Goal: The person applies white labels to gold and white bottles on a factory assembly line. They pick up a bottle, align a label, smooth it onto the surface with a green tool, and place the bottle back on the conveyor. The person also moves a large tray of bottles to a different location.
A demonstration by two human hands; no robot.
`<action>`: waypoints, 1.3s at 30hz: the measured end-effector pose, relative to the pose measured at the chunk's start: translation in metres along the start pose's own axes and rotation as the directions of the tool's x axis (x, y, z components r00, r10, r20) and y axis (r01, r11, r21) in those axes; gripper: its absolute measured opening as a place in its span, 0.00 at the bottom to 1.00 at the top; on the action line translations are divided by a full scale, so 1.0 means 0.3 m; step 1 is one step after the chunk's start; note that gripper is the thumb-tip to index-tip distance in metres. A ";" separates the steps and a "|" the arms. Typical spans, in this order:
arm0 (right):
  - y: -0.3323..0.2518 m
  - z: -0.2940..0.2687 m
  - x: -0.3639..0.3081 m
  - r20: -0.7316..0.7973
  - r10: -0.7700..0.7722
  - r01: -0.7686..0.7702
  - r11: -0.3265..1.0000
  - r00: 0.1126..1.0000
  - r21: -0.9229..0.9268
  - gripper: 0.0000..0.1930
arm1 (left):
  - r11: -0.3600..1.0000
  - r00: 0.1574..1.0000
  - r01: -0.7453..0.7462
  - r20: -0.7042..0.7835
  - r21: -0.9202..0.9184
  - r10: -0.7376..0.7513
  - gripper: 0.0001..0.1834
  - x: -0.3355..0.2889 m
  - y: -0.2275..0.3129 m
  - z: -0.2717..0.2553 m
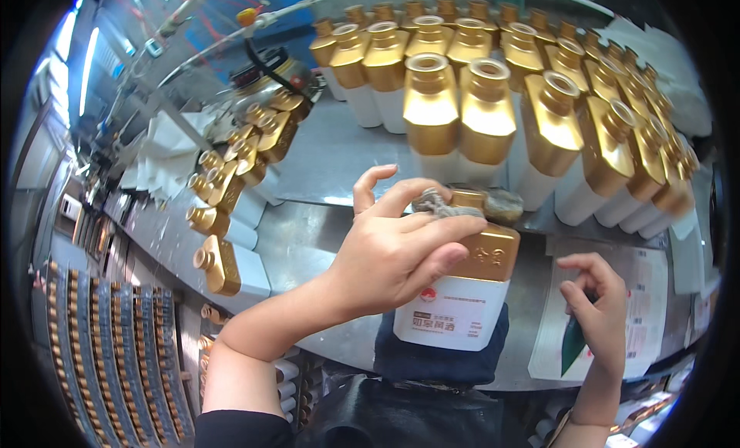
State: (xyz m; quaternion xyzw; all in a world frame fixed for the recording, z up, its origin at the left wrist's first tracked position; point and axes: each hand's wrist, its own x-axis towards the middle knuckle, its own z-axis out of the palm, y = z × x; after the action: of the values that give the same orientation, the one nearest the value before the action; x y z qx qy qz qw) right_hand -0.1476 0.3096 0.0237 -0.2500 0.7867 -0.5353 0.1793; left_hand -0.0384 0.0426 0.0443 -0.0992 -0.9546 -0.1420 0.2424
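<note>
A white bottle [439,317] with a gold shoulder lies tilted on a dark blue cloth pad [497,352], with its neck away from me. A label is on its white face. My left hand [401,255] is over the gold part, its fingers closed on a bunched grey rag [451,207] near the neck. Beside the neck sits a small brownish-grey thing [504,206] that I cannot make out. At the right, my right hand [600,301] grips a dark green pointed scraper [573,346], tip down, above white label sheets [647,294].
Rows of gold-and-white bottles [432,105] stand at the back and right of the metal table [308,232]. More bottles [231,267] line its left edge. White paper [163,147] lies back left. Racks of gold-topped pieces [116,348] are below left.
</note>
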 end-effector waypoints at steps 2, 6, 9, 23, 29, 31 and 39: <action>0.025 -0.022 -0.004 -0.009 0.027 -0.027 1.000 1.000 0.004 0.11 | 0.998 0.995 0.033 -0.092 -0.061 -0.038 0.21 -0.032 -0.019 0.015; -0.007 -0.009 0.003 -0.014 0.017 -0.017 0.999 1.000 -0.031 0.10 | 0.974 0.971 0.164 -0.150 -0.156 -0.188 0.15 -0.053 -0.061 0.055; -0.017 -0.015 0.005 -0.008 -0.011 0.011 0.999 1.000 -0.040 0.10 | 0.928 0.947 0.188 -0.190 -0.321 -0.257 0.16 -0.034 -0.062 0.054; -0.218 0.024 0.130 0.171 -0.248 0.294 0.891 0.954 -0.345 0.10 | 0.787 0.860 0.154 -0.311 -0.597 -0.404 0.27 -0.144 -0.082 -0.032; -0.259 0.147 0.351 0.469 -0.293 0.510 0.736 0.833 -0.446 0.12 | 0.650 0.785 0.209 -0.271 -0.730 -0.557 0.27 -0.286 -0.090 0.018; -0.281 0.114 0.330 0.543 -0.210 0.474 0.781 0.813 -0.407 0.11 | 0.557 0.760 0.201 -0.230 -0.806 -0.607 0.26 -0.334 -0.100 0.035; -0.375 0.145 -0.124 0.377 -0.376 0.531 0.551 0.847 -0.643 0.16 | 0.914 0.854 0.066 -0.451 -0.400 -0.259 0.14 -0.373 -0.019 -0.002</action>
State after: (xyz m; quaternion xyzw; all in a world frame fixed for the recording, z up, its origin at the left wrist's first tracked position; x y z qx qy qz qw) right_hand -0.0709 0.2646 0.1135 -0.5461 0.8185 -0.1786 -0.0039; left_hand 0.0570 0.0237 -0.0114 -0.0208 -0.8210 -0.3603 0.4424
